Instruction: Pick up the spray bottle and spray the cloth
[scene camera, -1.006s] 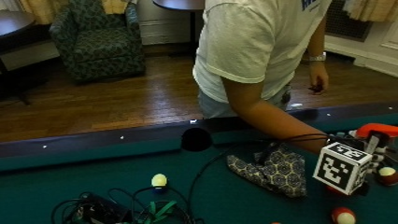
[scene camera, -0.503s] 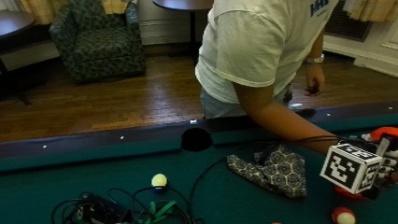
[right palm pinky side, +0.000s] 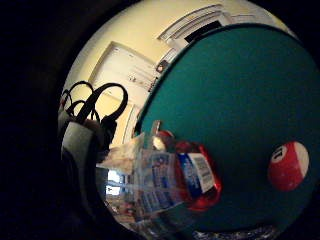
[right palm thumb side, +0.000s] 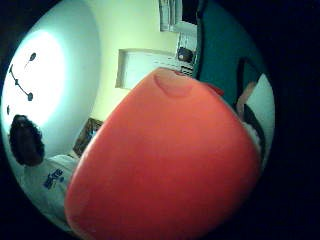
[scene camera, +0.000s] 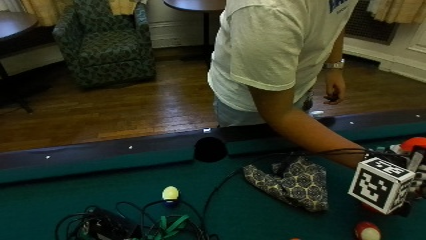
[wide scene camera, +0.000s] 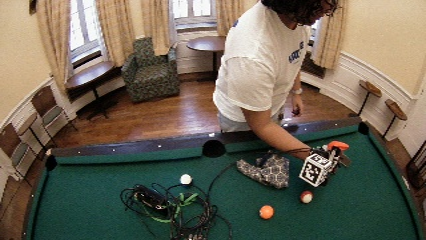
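Note:
A patterned dark cloth (scene camera: 293, 182) lies crumpled on the green felt near the far rail. Just right of it, my gloved right hand (scene camera: 413, 172) grips the spray bottle (scene camera: 414, 144), whose orange spray head shows above the hand. The little finger side palm view has the clear bottle body with its blue and white label (right palm pinky side: 167, 182) lying close against the palm, over the felt. The orange spray head (right palm thumb side: 170, 165) fills the thumb side palm view. My fingers are mostly hidden in the outside views.
A red-striped ball (scene camera: 367, 231) lies on the felt by my hand and an orange ball (wide scene camera: 266, 212) further along. A pale ball (scene camera: 170, 193) sits beside a tangle of cables (scene camera: 126, 227). The side pocket (scene camera: 210, 148) is in the far rail.
My right hand has drifted a little to the right with the spray bottle, away from the cloth. The cloth has not moved.

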